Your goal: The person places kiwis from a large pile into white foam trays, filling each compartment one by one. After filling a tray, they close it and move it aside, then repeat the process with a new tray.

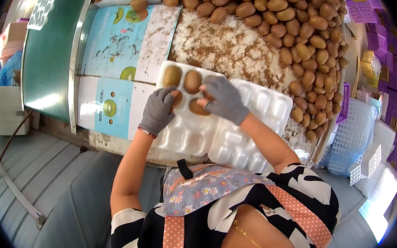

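Note:
A white foam fruit tray (188, 133) with moulded hollows lies before me, with several brown kiwifruit (172, 76) in its far hollows. My left hand (158, 109), in a grey fingerless glove, has its fingers on a kiwifruit at the tray's left side. My right hand (223, 98), gloved alike, has its fingers around a kiwifruit partly hidden under it, near the right edge. Between the hands another kiwifruit (198, 107) sits in a hollow. A second foam tray (264, 102), its hollows bare, lies to the right, partly beneath my right forearm.
A large heap of kiwifruit (305, 51) covers the far right of the work surface. Blue and white printed cardboard (107, 57) lies at the left, beside a green conveyor belt (47, 59) with a metal edge. Purple crates (395, 106) are stacked at the far right.

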A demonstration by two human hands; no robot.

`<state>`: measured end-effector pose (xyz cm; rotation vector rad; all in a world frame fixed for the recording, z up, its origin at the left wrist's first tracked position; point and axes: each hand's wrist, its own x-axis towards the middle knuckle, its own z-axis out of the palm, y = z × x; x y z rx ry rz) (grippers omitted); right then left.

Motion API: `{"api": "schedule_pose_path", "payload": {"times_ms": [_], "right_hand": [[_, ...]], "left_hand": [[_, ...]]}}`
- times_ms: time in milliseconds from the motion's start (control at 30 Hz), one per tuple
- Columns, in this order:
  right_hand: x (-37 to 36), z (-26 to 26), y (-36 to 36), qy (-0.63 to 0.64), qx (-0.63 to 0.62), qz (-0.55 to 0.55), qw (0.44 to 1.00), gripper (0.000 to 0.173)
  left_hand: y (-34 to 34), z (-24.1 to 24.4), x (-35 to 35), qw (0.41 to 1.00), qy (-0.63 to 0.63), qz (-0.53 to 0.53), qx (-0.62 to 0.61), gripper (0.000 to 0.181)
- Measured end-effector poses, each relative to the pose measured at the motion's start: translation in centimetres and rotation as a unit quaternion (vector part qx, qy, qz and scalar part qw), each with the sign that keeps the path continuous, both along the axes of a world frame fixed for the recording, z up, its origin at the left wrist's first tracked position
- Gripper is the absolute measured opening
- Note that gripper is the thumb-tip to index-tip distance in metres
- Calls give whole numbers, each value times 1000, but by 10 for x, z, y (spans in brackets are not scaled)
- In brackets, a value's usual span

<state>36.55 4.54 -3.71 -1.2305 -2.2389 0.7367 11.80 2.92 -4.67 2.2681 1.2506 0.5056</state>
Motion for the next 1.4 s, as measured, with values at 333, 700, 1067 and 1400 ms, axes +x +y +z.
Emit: {"api": "schedule_pose_path", "payload": {"times_ms": [333,700,1067,1400], "right_hand": [[115,-48,192,-339,251,-179,889,36],[84,-29,221,-506,206,-36,837,14],[117,-37,163,253,-133,-273,918,41],[161,11,192,-12,124,-498,858,49]], "left_hand": [[107,28,46,995,-19,-56,77,46],[235,-20,174,980,180,81,33,42],[218,-59,165,835,-339,105,-420,50],[293,11,229,792,-485,199,-314,50]]}}
